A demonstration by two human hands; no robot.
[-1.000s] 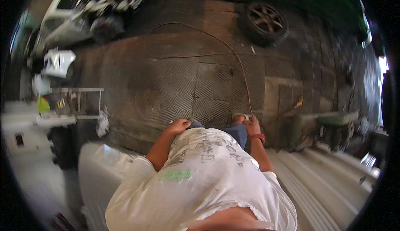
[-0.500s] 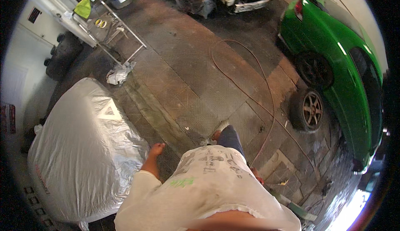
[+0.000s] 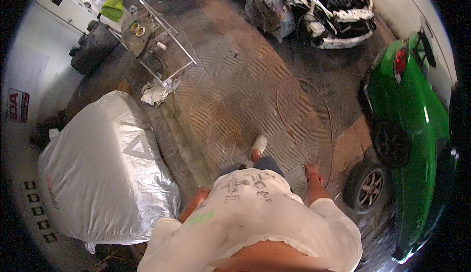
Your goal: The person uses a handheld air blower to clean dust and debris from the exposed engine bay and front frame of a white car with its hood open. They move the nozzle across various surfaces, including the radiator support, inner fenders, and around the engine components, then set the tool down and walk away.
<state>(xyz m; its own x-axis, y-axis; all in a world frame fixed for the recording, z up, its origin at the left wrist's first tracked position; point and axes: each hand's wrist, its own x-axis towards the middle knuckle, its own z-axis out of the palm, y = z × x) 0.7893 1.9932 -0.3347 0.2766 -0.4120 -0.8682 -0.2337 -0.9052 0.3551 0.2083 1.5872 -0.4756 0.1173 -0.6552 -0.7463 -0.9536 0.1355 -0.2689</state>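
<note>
My right hand (image 3: 313, 173) hangs low ahead of my right side, above the floor. Its fingers look loosely apart, and I make out nothing held in them. Behind it in the picture, a thin reddish hose (image 3: 329, 112) loops across the floor. My left hand (image 3: 201, 194) is at my left side, blurred and partly hidden by my white shirt (image 3: 255, 208); its fingers cannot be made out. Nearest to that hand is a bulky shape under a silver cover (image 3: 98, 169). One foot in a light shoe (image 3: 261, 145) is forward on the floor.
A green car (image 3: 412, 115) stands along the right, with a loose wheel (image 3: 365, 187) beside it. A car with an exposed front end (image 3: 338, 22) is at the far right. At the far left are a metal stand (image 3: 181, 46), a green cloth (image 3: 112, 8) and crumpled sheeting (image 3: 159, 93).
My view has moved forward over the floor and turned left. My right hand has swung forward into clearer view, while my left hand has drawn back toward my shirt.
</note>
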